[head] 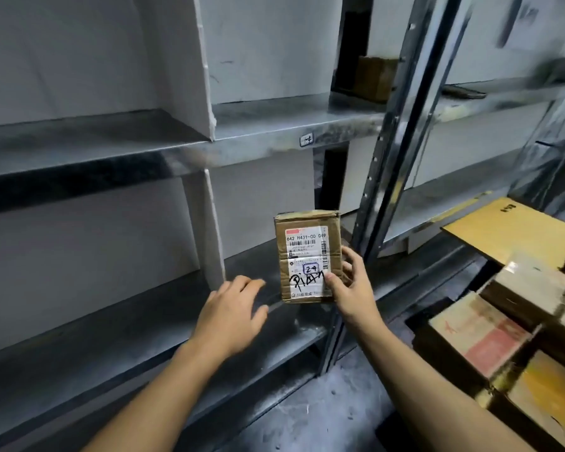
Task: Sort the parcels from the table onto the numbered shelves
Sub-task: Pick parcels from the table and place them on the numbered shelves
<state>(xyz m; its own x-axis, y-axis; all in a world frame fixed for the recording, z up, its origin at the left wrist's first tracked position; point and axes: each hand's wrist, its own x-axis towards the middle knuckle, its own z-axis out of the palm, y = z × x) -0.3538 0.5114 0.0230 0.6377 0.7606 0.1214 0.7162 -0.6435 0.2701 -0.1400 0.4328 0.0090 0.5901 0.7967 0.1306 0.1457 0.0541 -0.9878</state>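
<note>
Small cardboard parcel (302,256) held upright in front of the lower metal shelf (128,327).

The parcel's long axis stands near vertical. Its white shipping label (307,252) faces the camera, with "24" handwritten in a blue box near the bottom. The right grip (349,285) grasps the parcel at its lower right corner, thumb pressed on the label face and fingers curled round the right edge, so the parcel rises up and to the left of the palm. The left grip (232,314) is released, fingers loosely spread and palm down, just left of the parcel and apart from it, over the shelf. A white divider (214,230) stands on the shelf behind. More cardboard parcels (483,340) lie stacked at lower right.
</note>
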